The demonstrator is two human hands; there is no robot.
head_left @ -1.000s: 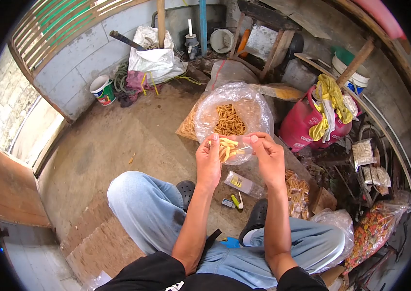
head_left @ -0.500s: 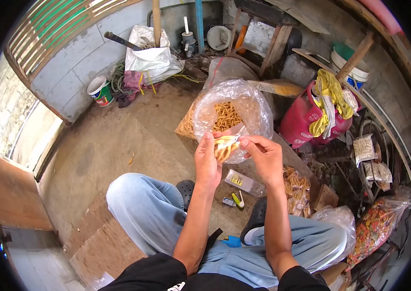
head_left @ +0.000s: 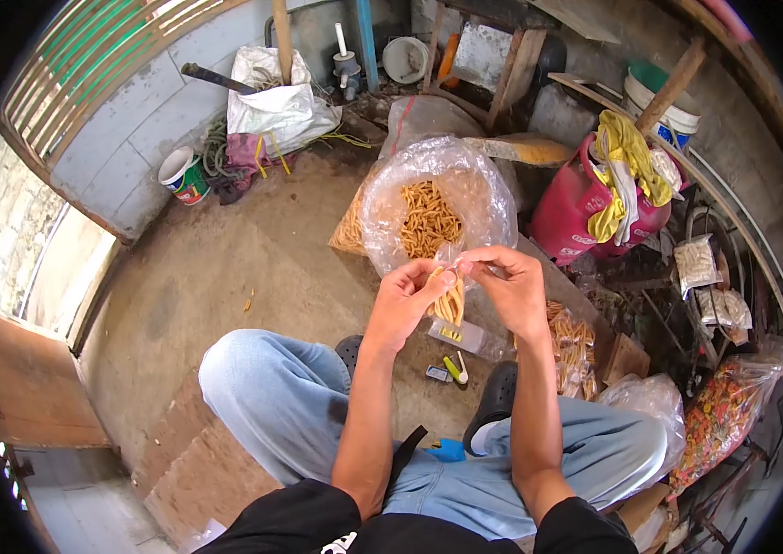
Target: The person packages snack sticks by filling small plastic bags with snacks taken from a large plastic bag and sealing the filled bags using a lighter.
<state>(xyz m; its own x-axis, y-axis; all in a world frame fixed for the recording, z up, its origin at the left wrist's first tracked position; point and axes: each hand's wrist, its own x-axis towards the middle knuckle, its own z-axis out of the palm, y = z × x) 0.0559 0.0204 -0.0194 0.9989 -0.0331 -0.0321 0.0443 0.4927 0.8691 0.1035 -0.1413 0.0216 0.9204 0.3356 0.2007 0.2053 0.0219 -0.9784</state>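
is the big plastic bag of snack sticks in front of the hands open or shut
Open: the big plastic bag has its mouth spread wide, with loose brown snack sticks showing inside.

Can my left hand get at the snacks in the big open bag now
Probably yes, once free: your left hand holds the small bag, but the snacks look close beyond it and the big bag gapes open.

A pale grey block wall [head_left: 128,138] below wooden slats [head_left: 77,78], a stained brownish floor [head_left: 225,258], and bright daylight at a left-hand opening [head_left: 68,263].
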